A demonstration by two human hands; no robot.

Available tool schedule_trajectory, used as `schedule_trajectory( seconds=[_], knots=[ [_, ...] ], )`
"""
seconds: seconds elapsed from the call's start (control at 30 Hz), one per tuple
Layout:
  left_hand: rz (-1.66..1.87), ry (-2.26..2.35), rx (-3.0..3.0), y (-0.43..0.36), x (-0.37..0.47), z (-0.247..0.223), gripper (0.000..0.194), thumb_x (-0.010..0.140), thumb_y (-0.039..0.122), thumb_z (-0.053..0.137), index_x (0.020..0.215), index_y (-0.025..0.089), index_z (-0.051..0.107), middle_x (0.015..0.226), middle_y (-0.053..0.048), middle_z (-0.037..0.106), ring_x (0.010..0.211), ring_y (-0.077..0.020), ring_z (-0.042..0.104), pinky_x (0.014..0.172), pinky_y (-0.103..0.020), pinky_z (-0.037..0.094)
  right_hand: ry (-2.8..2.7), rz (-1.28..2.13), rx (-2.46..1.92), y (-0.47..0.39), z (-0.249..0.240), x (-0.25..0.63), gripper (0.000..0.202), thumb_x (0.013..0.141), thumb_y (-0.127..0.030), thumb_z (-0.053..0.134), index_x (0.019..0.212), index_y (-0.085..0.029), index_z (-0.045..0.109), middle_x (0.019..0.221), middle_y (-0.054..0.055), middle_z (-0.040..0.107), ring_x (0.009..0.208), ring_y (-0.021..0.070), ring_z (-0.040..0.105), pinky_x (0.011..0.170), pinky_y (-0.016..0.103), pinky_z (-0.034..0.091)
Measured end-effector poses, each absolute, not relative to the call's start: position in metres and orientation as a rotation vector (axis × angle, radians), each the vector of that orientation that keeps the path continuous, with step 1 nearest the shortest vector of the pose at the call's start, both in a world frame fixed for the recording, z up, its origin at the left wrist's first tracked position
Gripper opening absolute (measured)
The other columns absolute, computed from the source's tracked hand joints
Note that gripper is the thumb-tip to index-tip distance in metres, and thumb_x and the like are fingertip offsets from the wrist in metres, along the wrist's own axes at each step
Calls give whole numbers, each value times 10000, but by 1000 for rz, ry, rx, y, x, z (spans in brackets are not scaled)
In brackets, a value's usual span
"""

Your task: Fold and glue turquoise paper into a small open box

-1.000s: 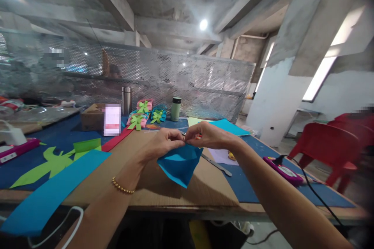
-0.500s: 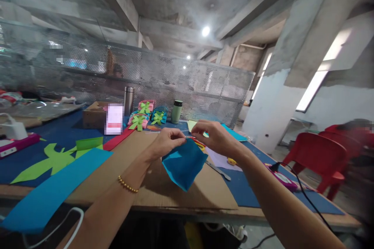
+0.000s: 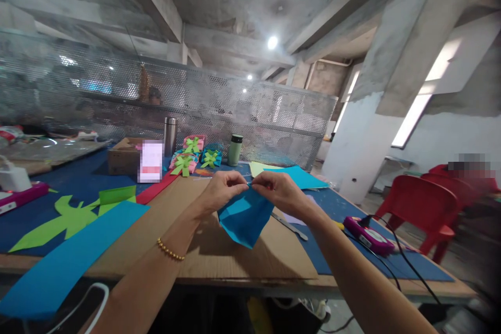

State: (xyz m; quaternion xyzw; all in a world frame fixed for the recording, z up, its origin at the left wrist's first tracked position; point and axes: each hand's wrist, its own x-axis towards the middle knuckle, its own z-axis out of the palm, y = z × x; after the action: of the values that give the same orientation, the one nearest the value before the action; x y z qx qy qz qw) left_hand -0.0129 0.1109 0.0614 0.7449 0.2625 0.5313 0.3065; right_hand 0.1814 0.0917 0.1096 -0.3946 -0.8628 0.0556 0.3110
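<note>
A piece of blue paper (image 3: 247,219) hangs folded above the cardboard sheet (image 3: 195,255), its upper edge up between my two hands. My left hand (image 3: 227,188), wearing a gold bead bracelet on the wrist, pinches the top edge with thumb and forefinger. Close beside it my right hand (image 3: 276,190) pinches the same top edge, fingertips almost touching the left ones. Behind the paper, to the right, a grey metal tool (image 3: 291,227) lies across the cardboard and the blue mat. My right forearm covers part of a lilac sheet (image 3: 311,201).
Left lie a long blue strip (image 3: 78,255) and green cut-out pieces (image 3: 70,216). Bow-topped bundles (image 3: 185,163), a green bottle (image 3: 235,150), a steel flask (image 3: 170,135) and a cardboard box (image 3: 123,156) stand behind. Purple power strip (image 3: 368,235) with cables at right; red chair (image 3: 418,209) beyond.
My right hand has come down and left to pinch the paper's edge beside my left hand. The red-and-yellow item seen by its fingers no longer shows there. The view has shifted slightly.
</note>
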Motion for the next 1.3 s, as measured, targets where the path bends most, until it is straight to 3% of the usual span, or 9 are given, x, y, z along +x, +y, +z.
schedule_trajectory(
  seconds=[0.73, 1.03, 1.2, 1.3],
  knots=[
    [1367, 736, 1945, 110, -11, 60, 195, 770, 329, 686, 793, 137, 710, 754, -40, 683, 718, -150, 583, 668, -273, 450, -2209, 184, -979, 89, 102, 180, 148, 848, -253, 576, 767, -163, 660, 671, 4, 605, 630, 114, 494, 589, 239, 377],
    [1450, 710, 1916, 115, -13, 59, 192, 766, 337, 682, 766, 145, 690, 734, -30, 665, 709, -143, 576, 657, -264, 450, -2174, 8, -1084, 94, 105, 177, 115, 842, -238, 590, 777, -170, 655, 721, 21, 634, 662, 130, 515, 624, 257, 374],
    [1498, 749, 1826, 119, -14, 58, 223, 720, 363, 710, 730, 142, 674, 683, -11, 631, 658, -130, 541, 617, -251, 423, -2048, 119, -965, 111, 106, 178, 222, 890, -333, 527, 820, -166, 655, 773, 37, 634, 725, 144, 531, 646, 254, 394],
    [1510, 749, 1771, 123, -14, 57, 224, 695, 357, 721, 704, 140, 666, 664, -1, 619, 648, -123, 532, 624, -250, 415, -2145, 273, -931, 125, 102, 173, 354, 903, -436, 495, 731, -160, 634, 665, 3, 560, 648, 126, 481, 571, 242, 346]
  ],
)
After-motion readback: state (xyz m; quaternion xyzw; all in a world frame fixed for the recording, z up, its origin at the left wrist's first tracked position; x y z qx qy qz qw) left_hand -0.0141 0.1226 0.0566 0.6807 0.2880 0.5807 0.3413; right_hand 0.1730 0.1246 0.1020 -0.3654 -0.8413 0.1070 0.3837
